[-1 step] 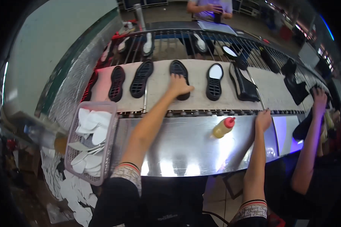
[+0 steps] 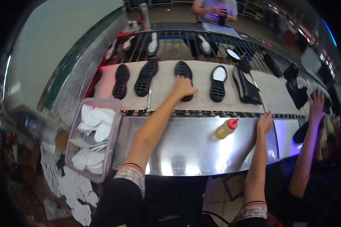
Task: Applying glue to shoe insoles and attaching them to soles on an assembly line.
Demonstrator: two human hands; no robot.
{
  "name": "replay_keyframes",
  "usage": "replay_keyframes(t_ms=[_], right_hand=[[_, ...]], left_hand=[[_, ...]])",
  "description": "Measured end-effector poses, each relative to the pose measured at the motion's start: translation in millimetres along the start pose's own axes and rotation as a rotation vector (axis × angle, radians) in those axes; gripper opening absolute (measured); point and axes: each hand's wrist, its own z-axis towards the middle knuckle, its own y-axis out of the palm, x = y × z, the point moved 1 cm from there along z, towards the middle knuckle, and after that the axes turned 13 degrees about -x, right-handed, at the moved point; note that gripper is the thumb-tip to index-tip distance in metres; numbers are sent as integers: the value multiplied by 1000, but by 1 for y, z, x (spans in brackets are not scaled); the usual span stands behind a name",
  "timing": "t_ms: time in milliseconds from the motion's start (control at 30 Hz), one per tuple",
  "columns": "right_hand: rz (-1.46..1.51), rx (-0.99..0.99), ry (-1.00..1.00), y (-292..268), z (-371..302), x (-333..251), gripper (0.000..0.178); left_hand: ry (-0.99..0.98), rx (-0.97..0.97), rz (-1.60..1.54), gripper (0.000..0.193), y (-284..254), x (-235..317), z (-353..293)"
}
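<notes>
My left hand lies over the lower part of a black shoe sole on the conveyor, fingers flat on it and thumb spread past its right edge. The heel end is partly hidden. My right hand is closed at the near conveyor edge; what it holds, if anything, is too small to name. To the left lie more black ribbed soles, one close by. On the right rests a sole with a white pad, beside a black boot. A yellowish squeeze bottle with red cap is on the metal table.
A pinkish basket of white pads stands left on the metal table. Another person's hand reaches onto the conveyor at the right, near black boots. Across the rollers lie more soles, and a person stands beyond.
The whole view has shifted slightly, so things sit a little further right. My left hand remains on the same sole, and my right hand remains at the conveyor edge.
</notes>
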Motion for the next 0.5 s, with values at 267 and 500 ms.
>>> replay_keyframes(t_ms=[267,500], right_hand=[[1,14,-91,-14,61,108,40],[-38,-24,-121,-6,64,90,42]], left_hand=[[186,164,-367,39,-10,31,-119],[219,359,-158,24,22,41,-332]])
